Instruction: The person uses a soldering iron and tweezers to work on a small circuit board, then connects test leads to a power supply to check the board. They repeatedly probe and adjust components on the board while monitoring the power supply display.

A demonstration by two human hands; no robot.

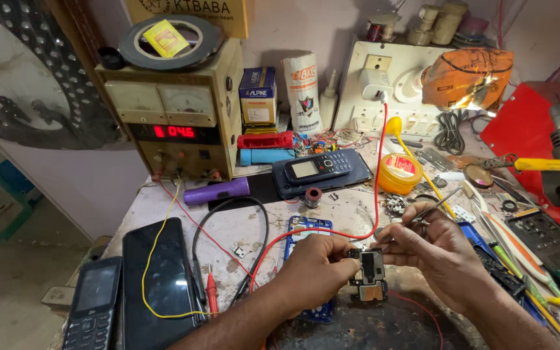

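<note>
A: What do the hands have?

B: The left hand [315, 266] is closed on a small circuit board [369, 277], pinching its left edge, just below the middle of the view. The right hand [432, 249] grips tweezers [430, 212], whose other end points up toward one o'clock; its fingers also touch the board's right side.

A: What lies under the board?

B: A blue phone frame [307, 227], partly hidden by the left hand, on the stained bench [254, 227]. A red wire [377, 181] runs from near the board up toward twelve o'clock.

A: And the packages?

B: At twelve o'clock, a small blue-and-white box [258, 96] stands upright beside a white cylindrical packet [302, 84] with red lettering. Below the box lie a red case [266, 140] and a blue tube [266, 156]. At one o'clock sits a round yellow tin [400, 174] with a red label. A brown cardboard sign [192, 11] shows at the top edge.

A: To the left?

B: At eleven o'clock, a beige power supply [176, 110] with a red digit display; a tape roll [168, 42] with a yellow slip inside rests on top. At eight o'clock, a black smartphone [160, 282] lies face up, with a keypad phone [93, 301] just beside it. A purple cylinder [216, 192] lies near the supply.

A: Right side?

B: At three o'clock, a red panel [520, 126] and loose tools.
</note>
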